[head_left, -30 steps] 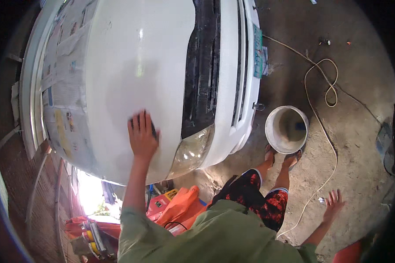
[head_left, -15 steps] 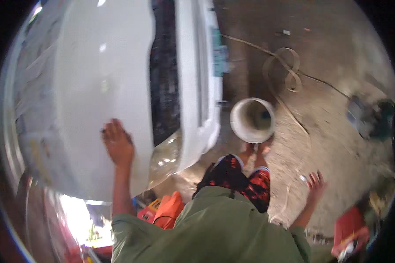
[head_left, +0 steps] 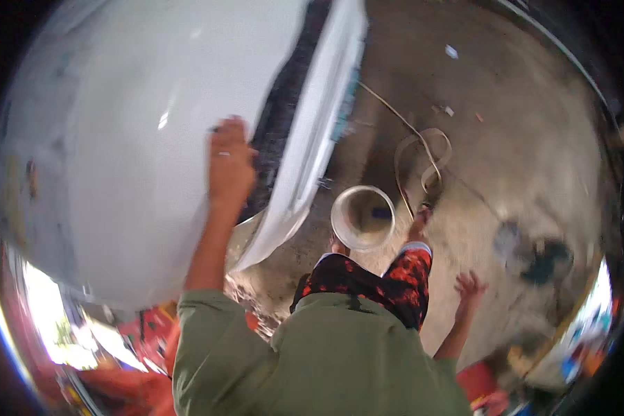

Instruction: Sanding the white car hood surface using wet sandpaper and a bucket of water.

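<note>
My left hand (head_left: 230, 159) lies over the smooth white panel (head_left: 152, 139) of what looks like a car front. Dark edges of a small pad show beside its fingers; most of that pad is hidden under the palm. Right of the hand runs a long black gap (head_left: 288, 104), bordered by a white bumper-like strip (head_left: 319, 132). Out to the right, my right hand (head_left: 470, 286) hangs in the air with its fingers spread and nothing in them. A white bucket (head_left: 336, 218) stands on the floor at my feet, with a dark bluish thing inside.
A pale hose or strap (head_left: 395, 114) loops across the concrete floor (head_left: 464, 173). To the right sit a grey round thing and a dark green one (head_left: 548, 262), both blurred. Red items (head_left: 149, 329) lie behind me at the lower left.
My view has turned and I have stepped forward, one foot now beside the bucket. My left hand has slid forward along the white panel, nearer the black gap. My right hand stays open.
</note>
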`<state>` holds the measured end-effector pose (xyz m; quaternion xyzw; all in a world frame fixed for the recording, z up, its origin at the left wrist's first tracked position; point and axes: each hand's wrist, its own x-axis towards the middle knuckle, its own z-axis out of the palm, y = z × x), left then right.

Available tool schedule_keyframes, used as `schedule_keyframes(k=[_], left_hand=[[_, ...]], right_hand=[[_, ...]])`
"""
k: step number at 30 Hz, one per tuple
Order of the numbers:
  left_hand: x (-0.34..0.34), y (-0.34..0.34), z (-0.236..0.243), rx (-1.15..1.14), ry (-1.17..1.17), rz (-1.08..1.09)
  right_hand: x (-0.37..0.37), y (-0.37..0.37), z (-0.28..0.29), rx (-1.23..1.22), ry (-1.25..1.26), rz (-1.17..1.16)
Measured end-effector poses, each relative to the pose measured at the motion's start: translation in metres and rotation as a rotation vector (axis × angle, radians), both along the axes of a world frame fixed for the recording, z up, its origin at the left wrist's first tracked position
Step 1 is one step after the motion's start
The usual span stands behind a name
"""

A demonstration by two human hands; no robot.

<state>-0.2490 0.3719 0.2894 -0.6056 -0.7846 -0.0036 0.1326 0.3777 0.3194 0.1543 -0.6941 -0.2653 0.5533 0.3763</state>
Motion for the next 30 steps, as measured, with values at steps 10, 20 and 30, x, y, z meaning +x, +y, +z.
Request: schedule_keyframes(k=[10,20,30], left_hand=[[0.238,-0.061,-0.150,0.050,-1.346,0.718],[0.357,-0.088,-0.230,0.844,-1.655,1.254],[0.328,-0.024,-0.440,0.575,-1.270,1.749]], right_hand=[[-0.207,0.324,0.047,0.419,-0.073,1.233],[-0.615,0.203,0.203,2.754,-0.464,1.979],[-0.700,0.100,0.269,3.027,-0.282,1.832]])
